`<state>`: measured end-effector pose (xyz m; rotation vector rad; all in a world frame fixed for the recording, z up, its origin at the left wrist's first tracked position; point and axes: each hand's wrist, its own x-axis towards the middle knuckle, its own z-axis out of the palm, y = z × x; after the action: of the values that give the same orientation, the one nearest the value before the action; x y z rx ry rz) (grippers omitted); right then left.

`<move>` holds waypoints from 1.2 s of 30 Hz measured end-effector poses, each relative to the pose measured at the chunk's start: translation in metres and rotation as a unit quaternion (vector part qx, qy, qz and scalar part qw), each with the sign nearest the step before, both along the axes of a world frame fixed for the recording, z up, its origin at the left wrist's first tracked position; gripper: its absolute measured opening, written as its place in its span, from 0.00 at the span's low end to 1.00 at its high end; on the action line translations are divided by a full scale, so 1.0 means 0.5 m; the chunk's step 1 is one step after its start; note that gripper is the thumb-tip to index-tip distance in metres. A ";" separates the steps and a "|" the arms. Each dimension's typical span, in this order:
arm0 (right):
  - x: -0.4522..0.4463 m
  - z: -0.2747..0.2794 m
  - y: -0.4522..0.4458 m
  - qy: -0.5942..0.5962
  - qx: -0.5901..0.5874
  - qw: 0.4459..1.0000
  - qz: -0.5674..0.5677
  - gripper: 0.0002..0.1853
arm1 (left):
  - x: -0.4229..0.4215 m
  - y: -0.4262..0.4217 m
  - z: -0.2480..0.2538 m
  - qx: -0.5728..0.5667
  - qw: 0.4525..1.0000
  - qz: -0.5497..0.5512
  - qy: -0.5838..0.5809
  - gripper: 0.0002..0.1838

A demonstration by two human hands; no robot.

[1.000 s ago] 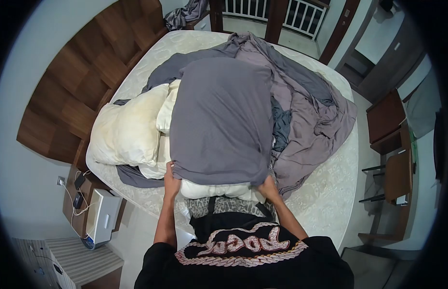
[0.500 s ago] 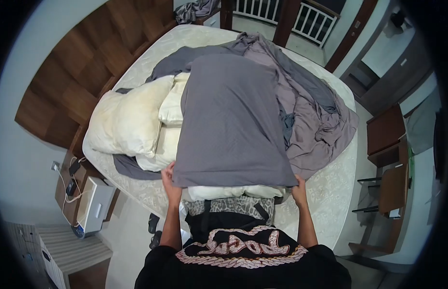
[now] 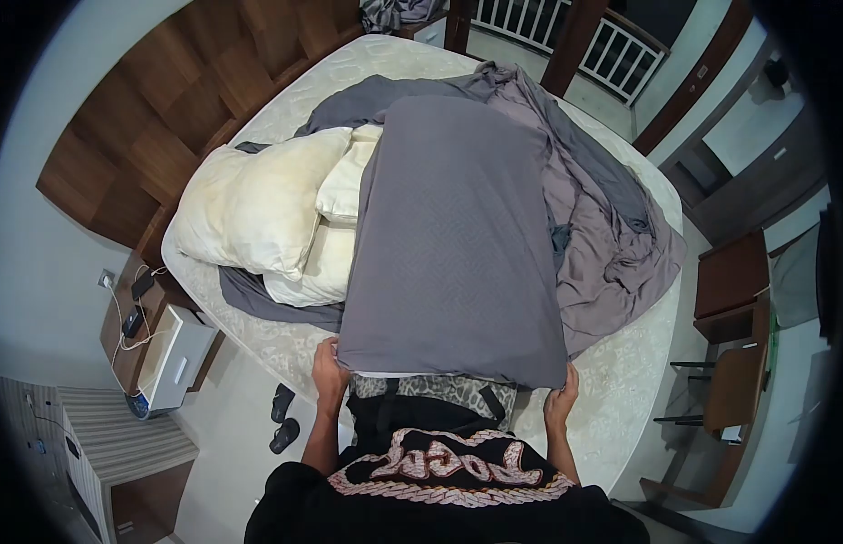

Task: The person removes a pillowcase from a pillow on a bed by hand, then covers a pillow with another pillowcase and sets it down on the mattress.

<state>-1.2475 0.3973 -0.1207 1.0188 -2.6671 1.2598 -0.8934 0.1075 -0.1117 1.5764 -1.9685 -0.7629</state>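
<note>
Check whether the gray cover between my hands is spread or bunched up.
Spread: the gray cover lies broad and mostly smooth, its near corners at your left hand and right hand.

- Moderate, fairly even indoor light; its source is out of view.
- Darkness beyond the far railing (image 3: 621, 71).
- Soft shadows in the folds of the crumpled sheet (image 3: 612, 258) at right.
- Gray cover (image 3: 458, 236) mid-scene, reasonably sharp.
- Wide-lens distortion bows the headboard (image 3: 194, 100) at left; black vignetting rounds the corners, outer edges softer.

Grey cover (image 3: 458, 236); cream pillows (image 3: 276, 199); pale, patterned mattress (image 3: 621, 394); brown headboard (image 3: 167, 118).
</note>
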 end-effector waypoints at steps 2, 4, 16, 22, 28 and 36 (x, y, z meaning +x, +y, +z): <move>0.003 0.016 -0.017 0.014 -0.007 1.000 -0.005 0.31 | 0.000 -0.017 -0.024 -0.026 0.999 -0.022 0.008 0.17; -0.005 0.027 -0.016 0.026 -0.008 1.000 -0.013 0.29 | 0.006 -0.018 -0.031 -0.046 0.998 -0.047 0.015 0.16; -0.033 0.068 -0.020 -0.110 0.034 0.991 0.060 0.47 | 0.087 0.002 -0.081 0.127 0.975 -0.142 0.111 0.19; 0.136 0.113 -0.205 0.062 0.167 0.962 0.208 0.59 | -0.142 -0.082 0.030 0.081 0.954 -0.050 0.285 0.15; 0.064 0.243 -0.378 0.113 0.011 0.978 0.173 0.50 | -0.228 -0.155 0.330 -0.068 0.951 -0.080 0.291 0.05; -0.066 0.392 -0.527 0.245 -0.078 0.952 0.167 0.42 | -0.188 -0.208 0.350 -0.051 0.906 0.005 0.420 0.08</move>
<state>-1.2806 0.1336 0.0753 1.5603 -2.0525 1.0541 -0.9874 0.0034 0.0635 0.9367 -1.3218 -1.0812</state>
